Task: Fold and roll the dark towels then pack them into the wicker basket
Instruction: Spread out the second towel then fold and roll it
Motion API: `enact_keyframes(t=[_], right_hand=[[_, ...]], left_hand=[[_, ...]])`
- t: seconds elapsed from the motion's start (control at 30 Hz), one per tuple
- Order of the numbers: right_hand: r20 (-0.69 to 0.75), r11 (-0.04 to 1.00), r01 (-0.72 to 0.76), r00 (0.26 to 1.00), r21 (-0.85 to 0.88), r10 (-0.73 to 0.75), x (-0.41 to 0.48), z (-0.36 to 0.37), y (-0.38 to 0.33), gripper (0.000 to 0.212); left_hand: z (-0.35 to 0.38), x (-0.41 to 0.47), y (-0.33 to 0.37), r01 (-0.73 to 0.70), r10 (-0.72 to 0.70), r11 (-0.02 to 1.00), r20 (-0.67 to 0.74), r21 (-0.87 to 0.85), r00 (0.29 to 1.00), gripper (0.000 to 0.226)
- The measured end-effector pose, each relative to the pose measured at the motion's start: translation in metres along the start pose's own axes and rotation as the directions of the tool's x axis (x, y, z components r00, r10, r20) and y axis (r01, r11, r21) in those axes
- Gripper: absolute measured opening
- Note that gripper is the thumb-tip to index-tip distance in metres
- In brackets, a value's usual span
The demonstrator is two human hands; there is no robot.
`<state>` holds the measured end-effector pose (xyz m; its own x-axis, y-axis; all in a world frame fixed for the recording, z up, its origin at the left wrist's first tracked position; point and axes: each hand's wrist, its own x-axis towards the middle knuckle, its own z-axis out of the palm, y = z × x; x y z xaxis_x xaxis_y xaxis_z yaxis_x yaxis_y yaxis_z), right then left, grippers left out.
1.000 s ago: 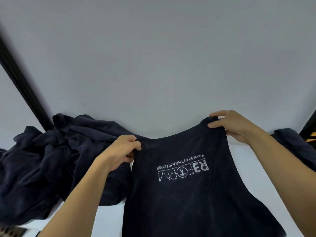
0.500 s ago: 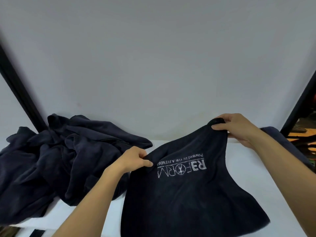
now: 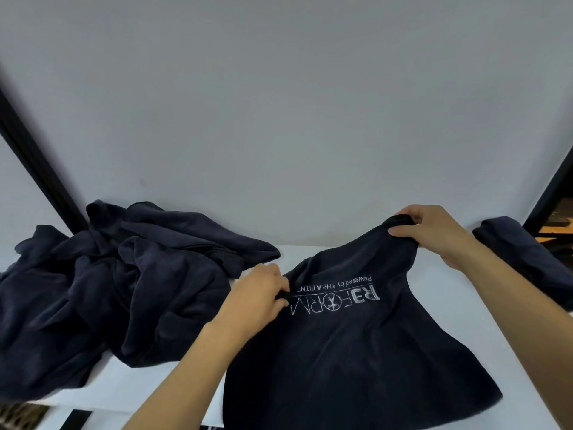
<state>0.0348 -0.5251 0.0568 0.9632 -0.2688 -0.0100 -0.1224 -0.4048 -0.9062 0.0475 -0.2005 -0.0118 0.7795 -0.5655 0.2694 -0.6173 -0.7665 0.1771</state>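
A dark navy towel [image 3: 356,352] with a white printed logo hangs between my hands above the white table [image 3: 459,305]. My left hand [image 3: 257,296] pinches its top edge near the logo's left end. My right hand [image 3: 431,231] grips the far right corner, held higher. The towel's lower part drapes over the table's front edge. A heap of crumpled dark towels [image 3: 108,280] lies on the left of the table. What looks like the wicker basket [image 3: 18,414] shows only as a blurred sliver at the bottom left corner.
Another dark towel [image 3: 527,259] lies at the table's right end. A grey wall [image 3: 279,119] rises just behind the table. Black frame bars [image 3: 34,156] slant at the left and right edges.
Both hands have come down with the towel, the left one more, and it now sags toward the table. The view has tilted a little downward.
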Motion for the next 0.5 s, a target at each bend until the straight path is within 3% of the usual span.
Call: enact_keyframes(t=[0.2, 0.27, 0.33, 0.37, 0.43, 0.5], right_hand=[[-0.012, 0.999, 0.034, 0.999, -0.041, -0.035, -0.002, 0.008, 0.002, 0.014], [-0.009, 0.998, 0.038, 0.999, -0.049, -0.038, -0.002, 0.009, 0.003, 0.014], [-0.014, 0.997, 0.043, 0.999, -0.057, -0.044, -0.002, 0.011, 0.003, 0.014], [-0.016, 0.997, 0.046, 0.999, -0.064, -0.047, -0.002, 0.011, 0.004, 0.014], [-0.017, 0.996, 0.044, 0.999, -0.073, -0.045, -0.003, 0.013, 0.004, 0.014], [-0.015, 0.997, 0.035, 0.999, -0.074, -0.036, -0.003, 0.015, 0.005, 0.014]], left_hand=[[0.031, -0.039, 0.019, -0.196, 0.203, 0.979, -0.201, 0.056, 0.958, 0.005], [0.033, -0.049, 0.025, -0.182, 0.184, 0.983, -0.191, 0.026, 0.964, 0.019], [0.023, -0.051, 0.028, -0.096, 0.071, 0.991, -0.235, -0.097, 0.969, 0.028], [0.015, -0.049, 0.027, -0.004, -0.058, 0.976, -0.281, -0.216, 0.958, 0.027], [0.001, -0.034, 0.016, 0.233, -0.384, 0.870, -0.301, -0.435, 0.873, 0.019], [-0.004, -0.010, -0.006, 0.460, -0.593, 0.748, -0.169, -0.479, 0.787, 0.018]])
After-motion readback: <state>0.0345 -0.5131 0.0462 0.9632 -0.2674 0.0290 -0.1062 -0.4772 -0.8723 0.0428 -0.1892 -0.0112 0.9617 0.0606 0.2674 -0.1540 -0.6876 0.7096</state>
